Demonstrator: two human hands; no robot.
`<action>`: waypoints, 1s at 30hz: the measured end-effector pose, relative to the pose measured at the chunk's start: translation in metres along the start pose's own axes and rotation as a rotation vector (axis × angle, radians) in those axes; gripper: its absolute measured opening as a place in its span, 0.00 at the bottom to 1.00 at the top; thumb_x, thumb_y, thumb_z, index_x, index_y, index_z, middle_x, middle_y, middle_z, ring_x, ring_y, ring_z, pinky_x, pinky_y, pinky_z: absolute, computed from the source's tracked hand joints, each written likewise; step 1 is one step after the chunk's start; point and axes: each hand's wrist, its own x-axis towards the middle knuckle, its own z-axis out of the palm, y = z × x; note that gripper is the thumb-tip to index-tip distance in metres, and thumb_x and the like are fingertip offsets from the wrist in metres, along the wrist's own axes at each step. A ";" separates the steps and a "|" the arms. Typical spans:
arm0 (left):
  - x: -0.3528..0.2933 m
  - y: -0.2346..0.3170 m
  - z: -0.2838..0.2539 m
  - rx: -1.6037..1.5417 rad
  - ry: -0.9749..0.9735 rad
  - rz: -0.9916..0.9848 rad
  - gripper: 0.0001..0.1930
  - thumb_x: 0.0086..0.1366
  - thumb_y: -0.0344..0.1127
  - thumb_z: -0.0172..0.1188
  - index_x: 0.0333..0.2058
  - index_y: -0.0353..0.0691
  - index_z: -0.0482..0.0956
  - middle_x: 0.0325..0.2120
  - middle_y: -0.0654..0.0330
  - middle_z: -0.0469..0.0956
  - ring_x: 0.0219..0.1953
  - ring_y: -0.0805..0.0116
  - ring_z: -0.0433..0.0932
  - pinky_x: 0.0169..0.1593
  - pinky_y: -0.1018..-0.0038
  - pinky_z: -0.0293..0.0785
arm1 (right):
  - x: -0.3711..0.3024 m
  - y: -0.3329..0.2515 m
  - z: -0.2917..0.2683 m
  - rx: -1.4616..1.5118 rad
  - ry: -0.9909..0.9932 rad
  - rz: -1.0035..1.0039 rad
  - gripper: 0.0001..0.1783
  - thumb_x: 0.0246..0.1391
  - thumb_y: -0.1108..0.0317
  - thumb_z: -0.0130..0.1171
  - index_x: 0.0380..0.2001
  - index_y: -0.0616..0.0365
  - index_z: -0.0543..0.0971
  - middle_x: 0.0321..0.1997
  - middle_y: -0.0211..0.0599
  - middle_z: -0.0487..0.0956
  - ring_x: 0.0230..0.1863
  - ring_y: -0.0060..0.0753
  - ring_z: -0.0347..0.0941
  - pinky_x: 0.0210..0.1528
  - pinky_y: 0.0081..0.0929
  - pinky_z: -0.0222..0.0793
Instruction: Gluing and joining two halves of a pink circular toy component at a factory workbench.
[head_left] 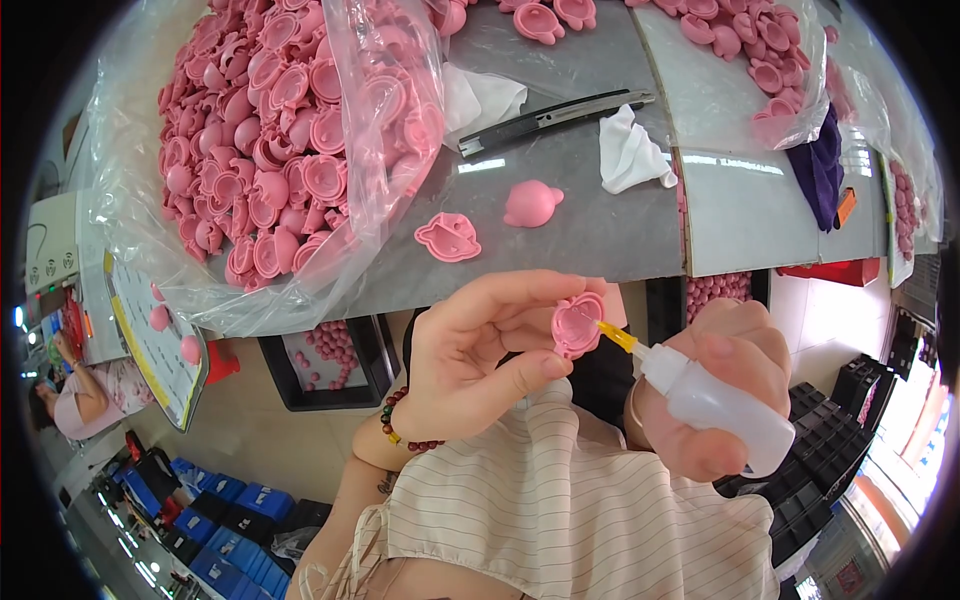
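My left hand (480, 355) pinches a small pink plastic shell (577, 326) between thumb and fingers, its hollow side turned toward me. Wrapped round a translucent white squeeze bottle (725, 408) is my right hand (715, 390). The bottle's yellow nozzle tip (618, 337) points into the shell's hollow, at or just over its inner surface. On the grey table beyond my hands lie a flat pink piece (449, 237) with cut-out openings and a rounded pink shell (534, 204), dome up.
A clear plastic bag (370, 200) heaped with pink shells fills the table's left. A black utility knife (550, 120) and crumpled white tissue (632, 150) lie at the back. A purple cloth (820, 175) hangs at right. Below the table edge stands a black crate (330, 395) holding pink parts.
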 end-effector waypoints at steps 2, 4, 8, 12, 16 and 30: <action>-0.002 -0.001 -0.001 -0.004 0.004 -0.009 0.21 0.48 0.24 0.57 0.42 0.28 0.62 0.42 0.40 0.66 0.40 0.64 0.71 0.43 0.73 0.69 | -0.001 0.001 -0.002 0.006 0.002 -0.004 0.33 0.49 0.43 0.37 0.25 0.69 0.71 0.13 0.31 0.61 0.12 0.21 0.52 0.10 0.18 0.39; -0.003 0.000 -0.002 0.017 0.006 -0.010 0.21 0.48 0.23 0.57 0.42 0.28 0.62 0.42 0.40 0.65 0.41 0.63 0.71 0.43 0.73 0.69 | 0.000 0.002 -0.007 0.061 -0.089 0.001 0.27 0.44 0.50 0.52 0.26 0.72 0.70 0.24 0.44 0.74 0.12 0.23 0.60 0.09 0.16 0.50; -0.004 -0.001 -0.004 0.120 -0.018 0.046 0.21 0.47 0.20 0.56 0.42 0.28 0.62 0.43 0.40 0.65 0.42 0.63 0.70 0.44 0.73 0.69 | 0.000 0.003 -0.007 0.054 -0.088 -0.002 0.27 0.45 0.51 0.52 0.26 0.73 0.70 0.24 0.45 0.75 0.11 0.23 0.61 0.09 0.16 0.50; -0.004 -0.002 0.001 0.230 0.037 0.141 0.18 0.49 0.16 0.52 0.41 0.27 0.66 0.43 0.49 0.68 0.37 0.69 0.73 0.40 0.78 0.71 | -0.002 0.003 -0.004 0.066 -0.046 -0.050 0.26 0.45 0.51 0.53 0.24 0.72 0.69 0.23 0.46 0.75 0.10 0.22 0.60 0.09 0.16 0.50; -0.006 -0.006 -0.006 0.440 0.038 0.218 0.18 0.47 0.16 0.52 0.41 0.28 0.65 0.42 0.44 0.66 0.39 0.64 0.72 0.42 0.76 0.69 | -0.006 0.006 -0.004 0.024 -0.069 -0.047 0.27 0.46 0.49 0.50 0.25 0.71 0.70 0.20 0.42 0.72 0.11 0.23 0.59 0.09 0.17 0.49; 0.000 -0.010 -0.026 -0.515 -0.168 0.056 0.19 0.55 0.28 0.50 0.46 0.34 0.59 0.39 0.43 0.67 0.30 0.61 0.72 0.32 0.67 0.74 | 0.017 0.074 -0.079 -0.603 0.090 0.678 0.24 0.38 0.75 0.58 0.40 0.70 0.63 0.38 0.47 0.72 0.34 0.27 0.69 0.35 0.17 0.65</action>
